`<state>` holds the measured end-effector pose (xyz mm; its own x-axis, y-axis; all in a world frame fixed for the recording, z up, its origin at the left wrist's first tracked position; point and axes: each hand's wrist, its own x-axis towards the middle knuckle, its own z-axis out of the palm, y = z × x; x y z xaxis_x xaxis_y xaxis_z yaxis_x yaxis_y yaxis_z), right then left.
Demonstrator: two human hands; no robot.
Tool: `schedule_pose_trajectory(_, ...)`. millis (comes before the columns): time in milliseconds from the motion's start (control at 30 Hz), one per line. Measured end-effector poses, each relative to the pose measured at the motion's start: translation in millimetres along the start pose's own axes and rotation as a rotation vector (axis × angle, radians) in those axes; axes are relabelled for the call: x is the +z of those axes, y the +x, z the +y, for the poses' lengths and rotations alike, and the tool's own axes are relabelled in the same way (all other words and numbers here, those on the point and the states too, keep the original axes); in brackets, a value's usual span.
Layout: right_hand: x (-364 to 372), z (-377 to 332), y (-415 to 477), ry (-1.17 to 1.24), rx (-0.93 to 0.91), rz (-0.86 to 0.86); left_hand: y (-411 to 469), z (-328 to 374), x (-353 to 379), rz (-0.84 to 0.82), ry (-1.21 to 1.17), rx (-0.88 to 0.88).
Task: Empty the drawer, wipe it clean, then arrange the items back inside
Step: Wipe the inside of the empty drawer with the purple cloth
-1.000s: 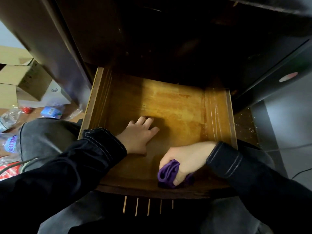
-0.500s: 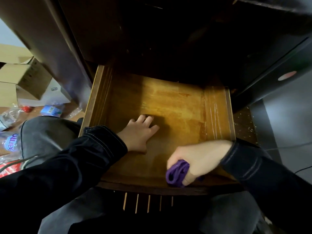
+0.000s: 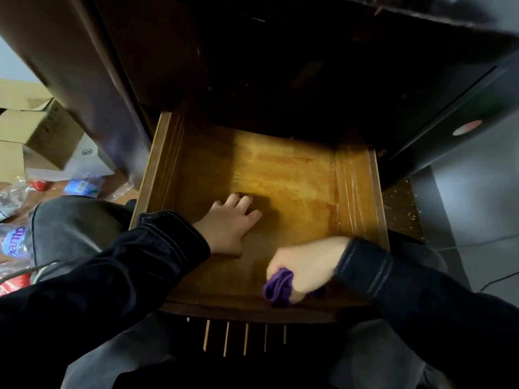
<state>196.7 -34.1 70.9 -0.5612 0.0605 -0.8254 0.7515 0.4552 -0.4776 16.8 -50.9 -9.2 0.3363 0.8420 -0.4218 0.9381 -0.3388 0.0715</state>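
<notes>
A wooden drawer (image 3: 356,192) stands pulled out from a dark cabinet, and nothing but my hands and a cloth is inside it. My left hand (image 3: 229,224) rests flat on the drawer bottom with its fingers spread. My right hand (image 3: 304,266) grips a bunched purple cloth (image 3: 278,287) and holds it down on the drawer bottom near the front right corner. Wet streaks shine on the right inner wall.
The dark cabinet (image 3: 280,66) overhangs the back of the drawer. Cardboard boxes (image 3: 42,136), plastic bags and bottles (image 3: 15,242) lie on the floor to the left. My knees flank the drawer front (image 3: 252,310). Grey tiled floor lies at right.
My right hand with the purple cloth moved right along the drawer front and has now come back a little to the left. My left hand has stayed in place.
</notes>
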Motion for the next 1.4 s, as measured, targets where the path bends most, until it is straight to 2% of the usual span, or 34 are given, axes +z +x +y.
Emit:
schedule_pose_trajectory(100,7,-3,16,-0.028,0.052,0.016,0,-1,0,-0.005,-0.003,-0.001)
schedule_pose_trajectory(233,1,8,-4,-0.122,-0.003,0.003,1,-1,2,0.002,-0.004,0.003)
schedule_pose_trajectory(367,-7,20,-20,-0.055,-0.011,-0.030,2,0,3,0.000,-0.006,-0.002)
schedule_pose_trajectory(600,10,20,7,-0.110,0.046,0.008,0,-1,1,-0.012,-0.017,0.005)
schedule_pose_trajectory(767,-6,31,-20,0.005,0.015,-0.062,-1,0,0,-0.016,-0.006,0.003)
schedule_pose_trajectory(1000,17,27,10,-0.115,0.138,0.002,-2,-1,-1,-0.014,-0.009,0.007)
schedule_pose_trajectory(1200,-2,38,-16,-0.102,0.136,-0.101,-2,0,-2,-0.032,-0.006,-0.003)
schedule_pose_trajectory(1400,12,29,11,-0.075,0.200,-0.081,-3,-1,-3,-0.044,-0.023,0.008)
